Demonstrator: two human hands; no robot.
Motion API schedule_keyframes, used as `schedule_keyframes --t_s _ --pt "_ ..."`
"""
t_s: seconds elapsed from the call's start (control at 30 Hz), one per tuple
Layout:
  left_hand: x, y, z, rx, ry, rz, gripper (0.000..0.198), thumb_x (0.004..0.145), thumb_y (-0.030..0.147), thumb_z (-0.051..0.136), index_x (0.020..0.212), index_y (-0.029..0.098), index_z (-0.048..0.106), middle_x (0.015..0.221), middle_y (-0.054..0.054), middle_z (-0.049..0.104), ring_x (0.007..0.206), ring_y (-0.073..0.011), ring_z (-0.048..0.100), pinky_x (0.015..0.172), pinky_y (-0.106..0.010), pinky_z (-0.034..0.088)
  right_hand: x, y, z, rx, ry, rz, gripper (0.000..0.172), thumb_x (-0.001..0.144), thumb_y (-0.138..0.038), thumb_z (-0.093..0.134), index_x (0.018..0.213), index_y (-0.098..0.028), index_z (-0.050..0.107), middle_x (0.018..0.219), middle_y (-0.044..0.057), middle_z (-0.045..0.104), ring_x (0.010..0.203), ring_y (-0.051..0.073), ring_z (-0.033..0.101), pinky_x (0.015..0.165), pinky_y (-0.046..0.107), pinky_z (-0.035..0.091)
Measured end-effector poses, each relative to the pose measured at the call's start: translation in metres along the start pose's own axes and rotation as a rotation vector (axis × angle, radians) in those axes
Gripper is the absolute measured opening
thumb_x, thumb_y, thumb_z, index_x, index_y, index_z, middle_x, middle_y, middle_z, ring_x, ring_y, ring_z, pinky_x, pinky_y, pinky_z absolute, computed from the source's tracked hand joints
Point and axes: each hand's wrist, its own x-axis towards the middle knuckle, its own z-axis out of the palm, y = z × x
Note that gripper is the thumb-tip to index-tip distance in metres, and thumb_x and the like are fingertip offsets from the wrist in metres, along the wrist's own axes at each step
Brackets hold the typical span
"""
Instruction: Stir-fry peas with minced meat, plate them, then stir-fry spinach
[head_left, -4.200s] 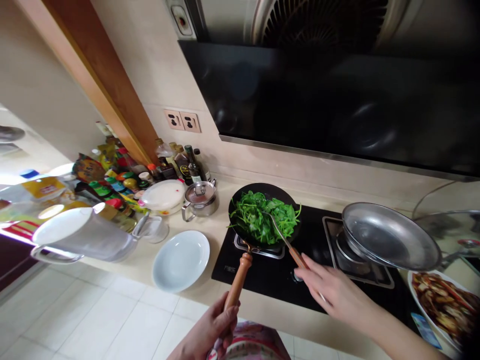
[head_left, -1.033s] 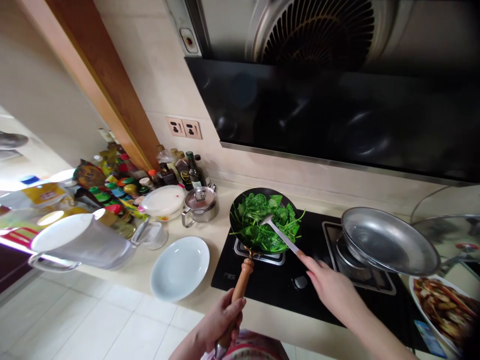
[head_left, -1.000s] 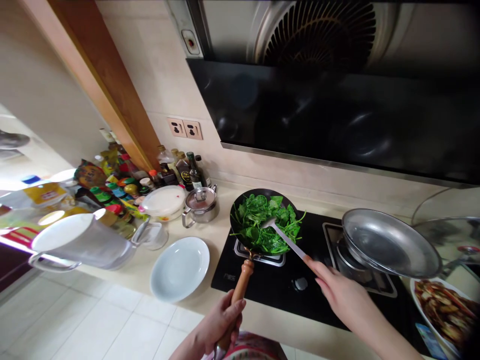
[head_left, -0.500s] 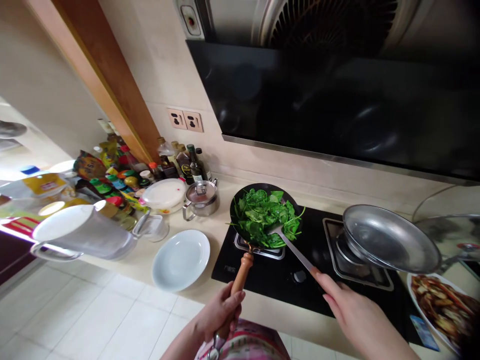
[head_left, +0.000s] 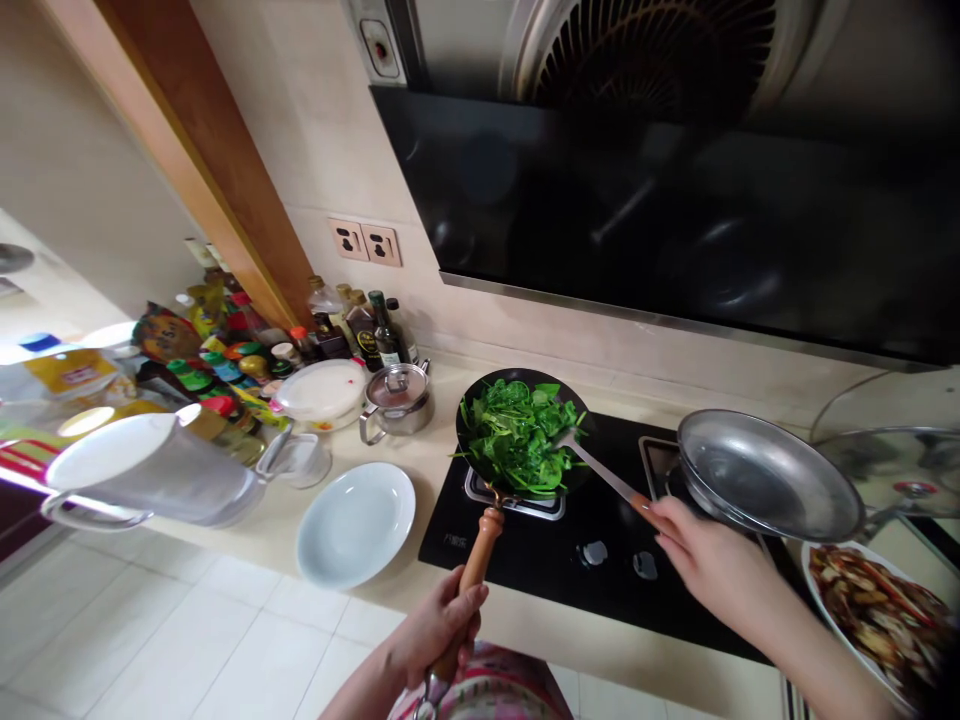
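Observation:
A dark wok (head_left: 469,452) full of leafy greens (head_left: 517,430) sits over the left burner of the black stove (head_left: 525,550). My left hand (head_left: 452,625) is wrapped round the wok's wooden handle (head_left: 481,548). Held in my right hand (head_left: 690,540) is a spatula (head_left: 606,473), its blade against the greens at the wok's right side.
On the left stand a white plate (head_left: 356,523), a small lidded pot (head_left: 397,400), a large pot (head_left: 161,470) and several bottles (head_left: 367,330). A steel pan (head_left: 765,475) rests over the right burner, near a plate of cooked food (head_left: 877,615).
My right hand and the spatula have moved up and to the right. The greens at the wok's right edge have been pushed inward. My left hand keeps its grip on the handle.

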Motion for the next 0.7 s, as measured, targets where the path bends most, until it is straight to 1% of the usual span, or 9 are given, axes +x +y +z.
schedule_keyframes --t_s 0.1,0.2,0.27,0.33,0.43,0.5,0.53,0.6,0.7 --pt "0.000 0.001 -0.001 0.007 0.016 -0.001 0.062 0.060 0.070 0.069 0.087 0.023 0.039 0.055 0.010 0.053 0.033 -0.0057 0.044 0.030 -0.017 0.035 0.022 -0.008 0.002 0.097 -0.134 -0.045 0.017 0.087 -0.024 0.043 0.100 -0.023 0.054 0.081 0.004 0.071 0.066 0.021 0.068 0.055 0.027 0.042" --pt "0.000 0.001 -0.002 0.009 0.017 -0.011 0.063 0.059 0.072 0.069 0.088 0.023 0.040 0.054 0.009 0.053 0.033 -0.0063 0.044 0.030 -0.017 0.034 0.035 -0.002 -0.013 0.211 -0.104 -0.032 0.022 0.088 -0.035 0.045 0.105 -0.025 0.053 0.080 0.002 0.070 0.066 0.020 0.066 0.060 0.028 0.045" --pt "0.000 0.000 -0.002 0.009 0.013 -0.013 0.065 0.058 0.072 0.069 0.089 0.023 0.040 0.054 0.009 0.053 0.033 -0.0069 0.045 0.030 -0.017 0.034 0.045 -0.005 -0.015 0.266 -0.054 -0.025 0.026 0.088 -0.040 0.045 0.109 -0.025 0.053 0.082 0.002 0.070 0.065 0.020 0.065 0.061 0.029 0.046" --pt "0.000 0.000 -0.002 -0.005 0.013 -0.011 0.068 0.057 0.071 0.070 0.093 0.023 0.040 0.053 0.009 0.053 0.033 -0.0073 0.044 0.030 -0.019 0.036 0.061 -0.020 0.000 0.321 -0.009 -0.024 0.029 0.089 -0.041 0.045 0.111 -0.024 0.053 0.086 0.003 0.071 0.067 0.020 0.066 0.063 0.030 0.047" --pt "0.000 -0.001 -0.001 -0.038 0.032 -0.014 0.074 0.057 0.070 0.072 0.102 0.022 0.038 0.053 0.009 0.053 0.034 -0.0078 0.044 0.030 -0.020 0.037 0.081 -0.045 0.040 0.421 -0.026 -0.047 0.028 0.089 -0.037 0.044 0.111 -0.021 0.054 0.088 0.005 0.072 0.073 0.020 0.068 0.066 0.030 0.049" --pt "0.000 -0.001 -0.002 -0.052 0.040 -0.016 0.077 0.057 0.069 0.072 0.106 0.022 0.037 0.053 0.009 0.054 0.034 -0.0080 0.044 0.030 -0.019 0.035 0.082 -0.047 0.062 0.394 -0.082 -0.099 0.028 0.090 -0.034 0.043 0.113 -0.021 0.053 0.094 0.006 0.072 0.080 0.022 0.070 0.068 0.031 0.050" --pt "0.000 -0.001 -0.002 -0.057 0.039 -0.014 0.077 0.058 0.069 0.072 0.107 0.022 0.037 0.053 0.009 0.054 0.034 -0.0079 0.044 0.030 -0.019 0.035 0.077 -0.042 0.066 0.348 -0.100 -0.122 0.028 0.090 -0.033 0.042 0.113 -0.021 0.053 0.099 0.007 0.072 0.083 0.023 0.070 0.070 0.032 0.051" --pt "0.000 -0.002 -0.003 -0.067 0.032 -0.010 0.076 0.059 0.068 0.072 0.108 0.021 0.037 0.054 0.009 0.053 0.034 -0.0076 0.044 0.031 -0.019 0.035 0.061 -0.024 0.059 0.255 -0.102 -0.150 0.028 0.091 -0.032 0.040 0.114 -0.023 0.054 0.105 0.007 0.072 0.087 0.024 0.070 0.072 0.034 0.052" --pt "0.000 -0.002 -0.005 -0.085 0.020 -0.007 0.075 0.061 0.066 0.072 0.110 0.021 0.037 0.055 0.009 0.054 0.034 -0.0072 0.045 0.032 -0.019 0.035 0.030 0.003 0.021 0.227 -0.049 -0.159 0.027 0.092 -0.036 0.041 0.112 -0.025 0.055 0.104 0.007 0.072 0.083 0.022 0.071 0.070 0.032 0.054"
